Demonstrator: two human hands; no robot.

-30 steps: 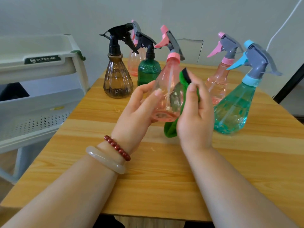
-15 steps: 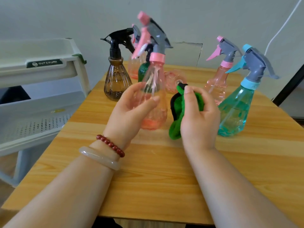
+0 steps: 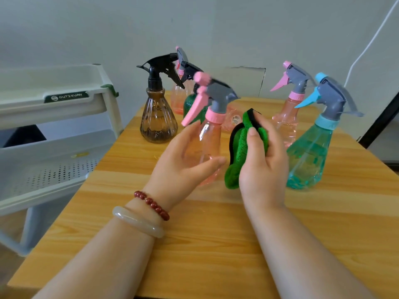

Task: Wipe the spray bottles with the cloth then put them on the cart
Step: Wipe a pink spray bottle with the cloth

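My left hand (image 3: pixel 185 165) holds a clear pink spray bottle (image 3: pixel 207 143) with a grey head and pink trigger, upright just above the wooden table (image 3: pixel 216 244). My right hand (image 3: pixel 261 167) grips a bunched green cloth (image 3: pixel 241 147) with a black edge, right beside the bottle's right side. Other bottles stand behind: a brown one (image 3: pixel 158 119) with a black head, a dark green one (image 3: pixel 192 104), a pink one (image 3: pixel 178 98) at the back, another pink one (image 3: pixel 289 117) and a teal one (image 3: pixel 311 152) at the right. The white cart (image 3: pixel 56 126) stands left of the table.
The cart has a top tray and a perforated lower shelf (image 3: pixel 43 169), its frame touching the table's left edge. A white cable (image 3: pixel 371 39) runs down the wall at the right. A dark bar (image 3: pixel 380 124) leans at the far right.
The pink bottle has turned upright and come lower, its trigger now pointing left. The cloth has come off the bottle's side and sits apart in my right hand.
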